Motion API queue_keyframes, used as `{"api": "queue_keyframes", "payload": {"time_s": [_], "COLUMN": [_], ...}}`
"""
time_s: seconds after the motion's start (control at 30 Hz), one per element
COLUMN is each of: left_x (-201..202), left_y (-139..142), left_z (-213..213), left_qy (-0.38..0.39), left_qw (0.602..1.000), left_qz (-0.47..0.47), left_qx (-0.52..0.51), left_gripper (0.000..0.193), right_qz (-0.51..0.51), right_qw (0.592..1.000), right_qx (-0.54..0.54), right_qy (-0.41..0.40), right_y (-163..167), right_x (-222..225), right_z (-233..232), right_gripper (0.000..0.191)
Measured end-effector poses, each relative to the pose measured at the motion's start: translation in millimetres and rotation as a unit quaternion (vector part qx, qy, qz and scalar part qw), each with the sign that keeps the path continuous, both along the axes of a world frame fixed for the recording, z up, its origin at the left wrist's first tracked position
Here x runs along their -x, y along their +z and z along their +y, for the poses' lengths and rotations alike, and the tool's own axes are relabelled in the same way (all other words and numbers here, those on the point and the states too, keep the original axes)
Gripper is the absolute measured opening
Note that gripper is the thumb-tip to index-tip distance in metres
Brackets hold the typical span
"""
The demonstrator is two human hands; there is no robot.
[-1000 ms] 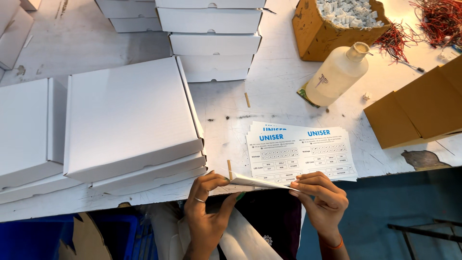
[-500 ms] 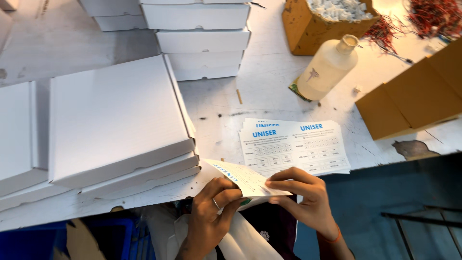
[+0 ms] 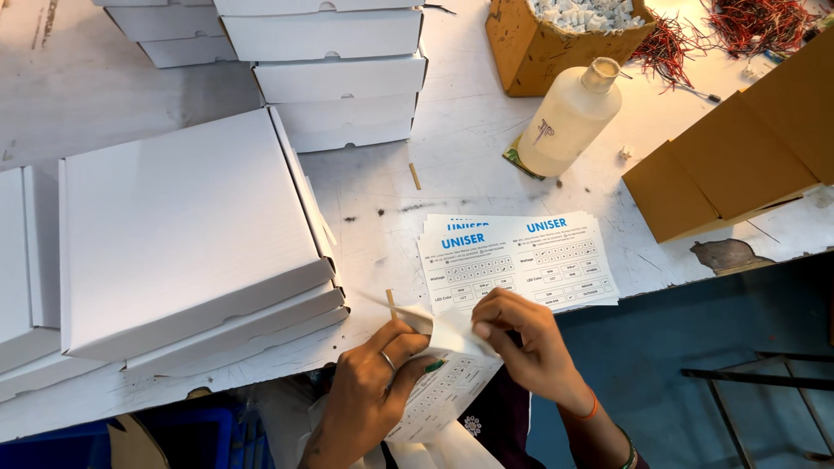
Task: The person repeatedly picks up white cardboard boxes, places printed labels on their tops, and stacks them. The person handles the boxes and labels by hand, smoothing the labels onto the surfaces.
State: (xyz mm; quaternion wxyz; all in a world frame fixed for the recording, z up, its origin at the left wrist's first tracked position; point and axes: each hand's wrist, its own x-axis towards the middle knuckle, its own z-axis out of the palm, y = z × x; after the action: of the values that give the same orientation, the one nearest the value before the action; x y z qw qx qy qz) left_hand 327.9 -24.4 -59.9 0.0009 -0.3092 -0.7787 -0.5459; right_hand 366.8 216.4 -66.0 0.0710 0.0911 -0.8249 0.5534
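Observation:
My left hand (image 3: 373, 382) and my right hand (image 3: 526, 343) meet at the table's front edge, both pinching one white printed sheet (image 3: 439, 382). Its top part is folded or peeled over between my fingertips, while the rest hangs down toward my lap. A thin wooden stick (image 3: 391, 303) stands just above my left fingers. Directly beyond my right hand lies a stack of the same printed sheets (image 3: 521, 256) on the white table (image 3: 87, 78). A stack of flat white cardboard boxes (image 3: 187, 234) sits to the left of my hands.
More white boxes (image 3: 334, 78) are stacked at the back. A pale plastic bottle (image 3: 569, 117) stands behind the sheets. A brown carton of small white parts (image 3: 556, 39) and red wires (image 3: 747, 26) lie at the back right, and folded brown cardboard (image 3: 738, 148) at the right edge.
The sheet has come off the table edge and tipped down toward my lap. My hands have closed together on its top part, which was held out flat before.

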Motion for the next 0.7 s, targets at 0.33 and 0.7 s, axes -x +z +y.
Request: {"api": "queue_keyframes", "payload": {"time_s": [0.33, 0.7], "left_x": [25, 81], "left_y": [-6, -30], "left_z": [-7, 46], "left_qy": [0.002, 0.015], "left_qw": [0.991, 0.982], "left_qz": [-0.131, -0.152], "left_qx": [0.032, -0.110], "left_gripper": [0.017, 0.018], "right_qz": [0.026, 0.252], "right_qw": [0.923, 0.817], "right_qx": [0.339, 0.390], "right_qy": [-0.179, -0.342], "right_y": [-31, -4], "right_x": [9, -100], "right_z": [98, 249], "right_gripper": [0.018, 0.035]}}
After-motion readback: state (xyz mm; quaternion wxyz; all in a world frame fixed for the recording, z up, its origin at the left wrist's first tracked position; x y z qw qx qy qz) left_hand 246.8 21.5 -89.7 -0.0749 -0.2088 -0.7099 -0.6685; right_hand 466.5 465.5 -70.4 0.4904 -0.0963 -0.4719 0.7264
